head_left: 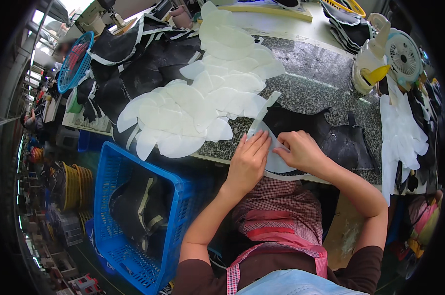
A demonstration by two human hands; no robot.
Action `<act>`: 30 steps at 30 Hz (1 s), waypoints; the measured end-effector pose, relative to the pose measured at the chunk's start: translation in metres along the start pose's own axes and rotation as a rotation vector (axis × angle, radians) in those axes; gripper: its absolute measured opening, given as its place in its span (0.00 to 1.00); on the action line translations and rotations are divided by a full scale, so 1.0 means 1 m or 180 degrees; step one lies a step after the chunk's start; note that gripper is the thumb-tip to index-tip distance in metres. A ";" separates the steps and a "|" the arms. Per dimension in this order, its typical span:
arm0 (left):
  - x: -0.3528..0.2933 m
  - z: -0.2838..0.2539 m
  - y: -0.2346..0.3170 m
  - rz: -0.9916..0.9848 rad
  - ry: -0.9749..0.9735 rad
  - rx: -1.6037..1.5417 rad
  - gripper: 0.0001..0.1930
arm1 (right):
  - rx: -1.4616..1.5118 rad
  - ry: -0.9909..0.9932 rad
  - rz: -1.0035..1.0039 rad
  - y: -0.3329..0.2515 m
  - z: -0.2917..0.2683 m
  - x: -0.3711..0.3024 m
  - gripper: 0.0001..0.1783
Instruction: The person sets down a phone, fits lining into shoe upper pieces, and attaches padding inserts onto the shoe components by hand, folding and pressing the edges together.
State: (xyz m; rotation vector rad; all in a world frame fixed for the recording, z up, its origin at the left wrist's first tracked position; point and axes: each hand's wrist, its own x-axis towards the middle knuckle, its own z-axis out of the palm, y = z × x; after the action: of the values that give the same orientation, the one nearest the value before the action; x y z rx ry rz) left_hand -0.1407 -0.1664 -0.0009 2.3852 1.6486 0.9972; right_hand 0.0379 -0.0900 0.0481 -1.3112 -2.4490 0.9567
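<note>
A black shoe upper piece (338, 145) with a pale stitched edge lies on the speckled stone worktop (311, 69) in front of me. On its left end sits a whitish curved liner piece (277, 163). My left hand (250, 158) lies on that liner's left side, fingers stretched out and close together. At the liner's right edge, my right hand (301, 151) is closed, thumb and fingers pinching near the edge; the exact contact is partly hidden. A narrow pale strip (267, 110) reaches up from beside my left fingertips.
Many overlapping white liner pieces (198, 105) spread left of my hands, beside stacked black uppers (134, 69). A blue basket (171, 196) holding black pieces stands at lower left. On the right are a small fan (403, 55), a whitish container (365, 73) and hanging white pieces (399, 132).
</note>
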 end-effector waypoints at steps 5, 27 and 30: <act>0.002 -0.005 -0.001 -0.0072 -0.0537 0.0364 0.23 | -0.0067 0.0006 -0.0211 0.005 -0.002 -0.008 0.14; 0.006 -0.014 -0.001 -0.0059 -0.0789 0.0480 0.25 | -0.0314 -0.0250 -0.0165 0.016 -0.014 -0.025 0.15; 0.005 -0.018 -0.009 -0.0078 -0.0813 0.0307 0.30 | 0.0373 -0.0617 0.0392 0.011 -0.018 -0.024 0.18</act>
State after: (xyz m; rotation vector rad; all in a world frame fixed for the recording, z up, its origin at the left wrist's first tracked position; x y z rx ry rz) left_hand -0.1568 -0.1632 0.0120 2.4237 1.6604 0.5910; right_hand 0.0676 -0.0969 0.0575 -1.4026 -2.4282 1.2940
